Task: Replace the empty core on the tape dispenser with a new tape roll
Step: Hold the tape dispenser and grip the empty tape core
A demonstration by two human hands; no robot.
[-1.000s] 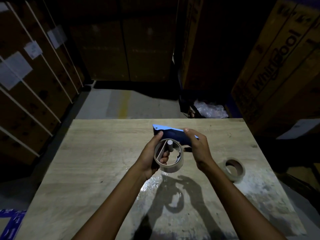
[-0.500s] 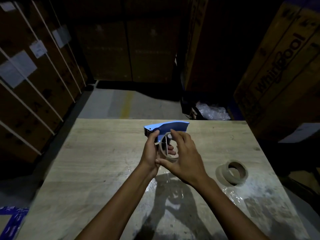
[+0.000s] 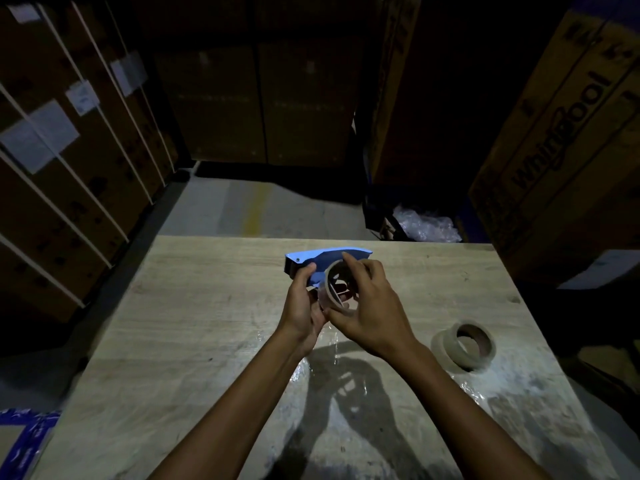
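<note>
Right hand (image 3: 372,308) newly gripping core (image 3: 334,287)

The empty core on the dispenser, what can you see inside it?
Inside the empty core, pale spokes of the dispenser wheel show. The right hand covers its right rim, and the hub is too dim to make out.

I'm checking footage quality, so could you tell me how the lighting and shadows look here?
Head view: dim overall, with the table lit from above; both arms throw a hard shadow toward the camera; plastic film glints; the surrounding boxes fall into near-darkness and bow from wide-angle distortion.
</note>
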